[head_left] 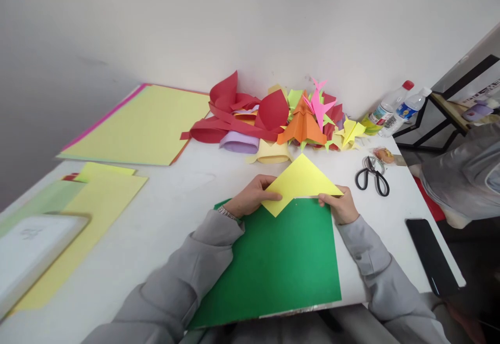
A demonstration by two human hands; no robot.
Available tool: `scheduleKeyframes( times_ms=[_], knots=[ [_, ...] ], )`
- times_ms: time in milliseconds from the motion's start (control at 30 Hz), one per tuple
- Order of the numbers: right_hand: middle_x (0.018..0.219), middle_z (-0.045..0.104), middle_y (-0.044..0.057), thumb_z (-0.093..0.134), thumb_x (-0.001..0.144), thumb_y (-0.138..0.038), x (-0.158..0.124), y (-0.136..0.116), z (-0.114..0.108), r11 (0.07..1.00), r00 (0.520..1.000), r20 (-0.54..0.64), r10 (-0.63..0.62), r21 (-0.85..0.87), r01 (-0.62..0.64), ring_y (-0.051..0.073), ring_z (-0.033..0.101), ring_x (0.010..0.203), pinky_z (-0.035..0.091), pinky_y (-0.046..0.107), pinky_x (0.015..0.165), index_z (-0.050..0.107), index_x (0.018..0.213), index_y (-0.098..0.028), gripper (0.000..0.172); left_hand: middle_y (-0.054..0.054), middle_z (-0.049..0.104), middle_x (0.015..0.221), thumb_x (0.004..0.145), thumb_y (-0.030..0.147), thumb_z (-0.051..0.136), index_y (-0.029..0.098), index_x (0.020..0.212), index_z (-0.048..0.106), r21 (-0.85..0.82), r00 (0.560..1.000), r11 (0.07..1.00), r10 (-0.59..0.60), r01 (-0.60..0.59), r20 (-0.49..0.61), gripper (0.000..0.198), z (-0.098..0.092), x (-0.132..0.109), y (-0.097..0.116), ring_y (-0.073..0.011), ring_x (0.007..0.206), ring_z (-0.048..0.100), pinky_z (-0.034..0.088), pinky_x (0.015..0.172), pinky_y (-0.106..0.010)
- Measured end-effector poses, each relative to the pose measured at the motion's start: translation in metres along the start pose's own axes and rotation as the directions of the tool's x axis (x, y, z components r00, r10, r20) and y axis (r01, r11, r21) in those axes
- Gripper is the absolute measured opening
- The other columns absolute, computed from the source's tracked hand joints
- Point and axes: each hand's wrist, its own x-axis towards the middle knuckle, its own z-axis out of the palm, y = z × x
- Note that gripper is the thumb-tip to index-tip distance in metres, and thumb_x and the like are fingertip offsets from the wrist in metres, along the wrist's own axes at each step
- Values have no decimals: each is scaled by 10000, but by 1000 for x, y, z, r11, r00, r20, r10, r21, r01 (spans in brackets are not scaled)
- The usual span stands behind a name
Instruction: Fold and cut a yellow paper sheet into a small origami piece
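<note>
A yellow paper square, partly folded, is held over the top edge of a green sheet on the white table. My left hand pinches its left corner with thumb and fingers closed. My right hand grips its right corner the same way. Both arms wear grey sleeves, and a watch band shows at the left wrist.
A heap of folded and cut coloured paper lies by the wall. Black scissors and a dark phone lie on the right. Two water bottles stand at the far right. Yellow sheets stack on the left. A person's grey sleeve shows right.
</note>
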Motion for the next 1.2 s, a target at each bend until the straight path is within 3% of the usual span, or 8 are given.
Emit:
scheduleKeyframes(
  times_ms=[467,767,833,900,1000,1067,1133,1200],
  knots=[
    [425,611,-14,778,556,-202,11,-10,-28,999,995,-87,-42,4,43,97,487,378,377,229,429,677,521,-168,111,-11,701,609,450,142,779,117,698,723,9,997,1000,-6,7,-72,255,-8,-1,8,-138,495,599,456,449,-217],
    [428,561,-36,741,621,-274,15,-19,-33,981,987,-139,-74,168,97,88,478,403,377,217,419,616,521,-191,180,-18,711,643,440,135,785,117,744,726,-45,994,999,21,-26,-106,310,-11,-2,10,-145,519,610,462,467,-222],
    [483,585,-29,737,647,-333,13,-19,-30,967,993,-100,-55,244,78,93,508,441,416,224,449,637,569,-195,187,-24,721,686,461,150,801,121,781,726,-75,993,996,47,-55,-108,331,-6,-1,8,-143,552,617,473,503,-227],
    [567,643,0,757,637,-383,11,-14,-23,959,1000,12,-5,283,2,108,554,482,449,235,468,693,676,-187,211,-30,725,714,493,172,810,119,806,723,-84,995,994,67,-73,-79,329,1,0,4,-145,592,625,486,547,-234],
    [659,700,38,811,580,-377,5,-3,-6,979,974,207,96,155,-129,151,618,562,497,269,520,731,791,-167,308,-37,730,762,539,202,810,119,872,714,-45,998,997,64,-64,10,356,13,1,-3,-161,642,637,507,605,-267],
    [628,695,29,818,580,-363,0,3,5,991,977,192,94,73,-110,149,610,545,502,275,532,726,727,-169,260,-43,730,796,557,215,806,116,888,710,6,995,998,65,-65,78,358,20,0,-7,-173,680,644,515,647,-286],
    [580,677,16,785,639,-372,-4,5,15,998,993,92,70,2,-71,145,600,531,511,284,555,696,625,-177,215,-48,728,806,585,241,796,111,884,708,76,991,995,53,-62,123,337,27,-1,-9,-182,714,644,515,664,-290],
    [568,670,20,770,660,-383,-7,2,21,995,995,84,57,-91,-50,156,610,555,527,302,604,663,561,-178,251,-52,724,806,614,281,779,107,885,703,152,992,986,50,-67,114,331,33,-3,-9,-184,714,640,510,645,-283]
  ],
)
